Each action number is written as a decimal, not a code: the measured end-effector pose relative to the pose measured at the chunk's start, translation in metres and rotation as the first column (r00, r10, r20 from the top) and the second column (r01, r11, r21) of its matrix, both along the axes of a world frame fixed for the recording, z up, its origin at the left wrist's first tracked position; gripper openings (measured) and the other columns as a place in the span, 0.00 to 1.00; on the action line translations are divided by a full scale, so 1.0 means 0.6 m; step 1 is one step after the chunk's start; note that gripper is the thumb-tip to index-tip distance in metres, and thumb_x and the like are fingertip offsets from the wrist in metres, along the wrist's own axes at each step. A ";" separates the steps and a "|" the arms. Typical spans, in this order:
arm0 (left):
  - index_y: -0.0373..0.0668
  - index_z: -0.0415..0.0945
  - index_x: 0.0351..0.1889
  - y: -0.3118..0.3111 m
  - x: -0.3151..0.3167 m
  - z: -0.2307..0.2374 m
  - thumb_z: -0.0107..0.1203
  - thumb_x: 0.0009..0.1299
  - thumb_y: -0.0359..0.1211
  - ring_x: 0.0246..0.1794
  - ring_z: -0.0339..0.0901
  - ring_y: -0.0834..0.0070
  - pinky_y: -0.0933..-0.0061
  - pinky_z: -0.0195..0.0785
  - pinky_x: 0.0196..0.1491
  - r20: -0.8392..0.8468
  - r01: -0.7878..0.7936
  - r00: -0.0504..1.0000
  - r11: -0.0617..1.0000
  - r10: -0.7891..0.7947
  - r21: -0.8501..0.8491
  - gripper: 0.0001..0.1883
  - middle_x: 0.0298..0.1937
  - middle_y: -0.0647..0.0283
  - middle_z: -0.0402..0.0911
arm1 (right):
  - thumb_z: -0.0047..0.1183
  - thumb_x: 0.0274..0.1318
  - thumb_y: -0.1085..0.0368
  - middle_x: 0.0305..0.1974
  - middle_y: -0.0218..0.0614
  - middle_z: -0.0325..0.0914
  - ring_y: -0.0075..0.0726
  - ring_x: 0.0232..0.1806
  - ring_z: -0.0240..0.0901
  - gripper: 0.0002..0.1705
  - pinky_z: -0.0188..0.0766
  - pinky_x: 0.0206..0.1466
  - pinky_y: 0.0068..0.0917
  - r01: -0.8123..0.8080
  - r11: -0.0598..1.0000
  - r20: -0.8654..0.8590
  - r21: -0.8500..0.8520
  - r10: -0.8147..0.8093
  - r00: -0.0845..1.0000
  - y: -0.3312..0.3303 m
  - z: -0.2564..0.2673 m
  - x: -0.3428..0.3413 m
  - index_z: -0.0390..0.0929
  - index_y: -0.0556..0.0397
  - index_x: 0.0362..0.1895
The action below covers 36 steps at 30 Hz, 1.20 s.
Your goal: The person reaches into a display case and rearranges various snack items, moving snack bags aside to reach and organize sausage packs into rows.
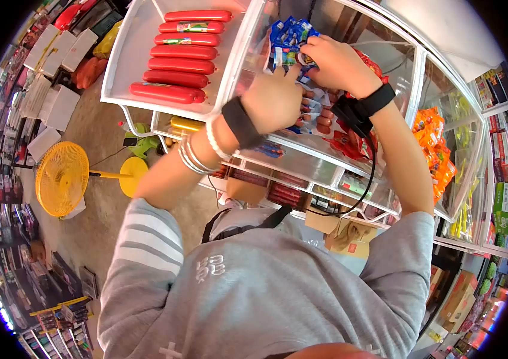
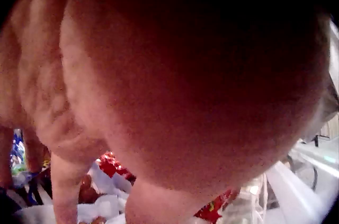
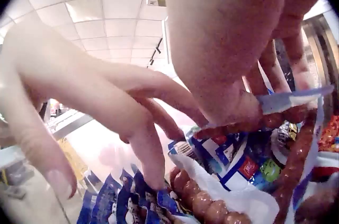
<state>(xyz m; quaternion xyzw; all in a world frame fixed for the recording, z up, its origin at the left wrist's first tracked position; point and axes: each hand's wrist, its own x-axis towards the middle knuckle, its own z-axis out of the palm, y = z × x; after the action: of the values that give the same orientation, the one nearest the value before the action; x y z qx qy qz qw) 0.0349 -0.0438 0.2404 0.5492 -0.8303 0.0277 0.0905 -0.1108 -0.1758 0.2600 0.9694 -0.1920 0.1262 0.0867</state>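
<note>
My left hand (image 1: 272,99) reaches into a glass-walled display case (image 1: 254,54) with its fingers spread. In the right wrist view, a finger of this left hand (image 3: 90,86) points down to a row of blue packets (image 3: 127,197). My right hand (image 1: 340,66) is beside it, over blue snack packets (image 1: 290,36). Its thumb and fingers pinch the edge of a clear, blue-edged pack of brown sausages (image 3: 299,155). More brown sausages (image 3: 201,200) lie in a white-lined pack below. The left wrist view shows mostly the left hand (image 2: 175,86) close up.
Red sausages (image 1: 182,51) lie in a row on a white tray (image 1: 128,36) at the left. Red packets (image 1: 352,146) and orange packets (image 1: 433,155) are at the right, across a white frame bar. A yellow fan (image 1: 62,179) stands on the floor. A black cable (image 1: 367,185) hangs from the right wrist.
</note>
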 end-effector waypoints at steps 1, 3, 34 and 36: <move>0.35 0.76 0.42 0.012 -0.007 0.003 0.57 0.58 0.39 0.55 0.67 0.58 0.59 0.70 0.49 0.022 -0.036 0.999 0.996 0.038 -0.085 0.19 0.58 0.50 0.65 | 0.55 0.38 0.69 0.37 0.41 0.72 0.48 0.44 0.70 0.15 0.72 0.43 0.40 0.017 1.000 -0.014 0.014 -0.017 1.000 0.007 0.003 0.004 0.75 0.57 0.37; 0.34 0.75 0.38 0.031 -0.021 0.007 0.57 0.57 0.39 0.54 0.67 0.58 0.58 0.70 0.49 0.034 -0.122 0.991 0.979 0.129 -0.163 0.18 0.57 0.49 0.66 | 0.53 0.42 0.68 0.34 0.44 0.73 0.53 0.40 0.71 0.10 0.71 0.42 0.40 -0.005 1.000 0.012 0.030 0.005 1.000 0.022 0.007 0.017 0.75 0.59 0.32; 0.37 0.72 0.43 0.098 0.003 -0.037 0.49 0.66 0.39 0.51 0.70 0.61 0.61 0.69 0.48 -0.415 -0.119 0.908 0.983 0.050 -0.142 0.15 0.47 0.57 0.74 | 0.57 0.45 0.64 0.21 0.44 0.73 0.49 0.29 0.74 0.09 0.68 0.30 0.38 0.239 0.954 -0.139 0.181 -0.215 0.967 0.024 0.087 -0.032 0.74 0.56 0.26; 0.36 0.71 0.45 0.088 0.017 -0.038 0.50 0.66 0.39 0.52 0.70 0.60 0.61 0.68 0.49 -0.428 -0.038 0.903 0.991 -0.022 -0.131 0.16 0.49 0.55 0.73 | 0.53 0.44 0.70 0.29 0.45 0.75 0.49 0.35 0.74 0.06 0.70 0.37 0.37 0.260 0.952 -0.090 0.164 -0.248 0.965 0.023 0.072 -0.037 0.75 0.55 0.30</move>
<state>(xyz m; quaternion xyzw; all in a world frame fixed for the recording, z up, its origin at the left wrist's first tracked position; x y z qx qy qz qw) 0.0448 0.0089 0.2177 0.5377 -0.7841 -0.0368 0.3078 -0.1328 -0.1620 0.3031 0.9442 -0.3223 0.0636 0.0237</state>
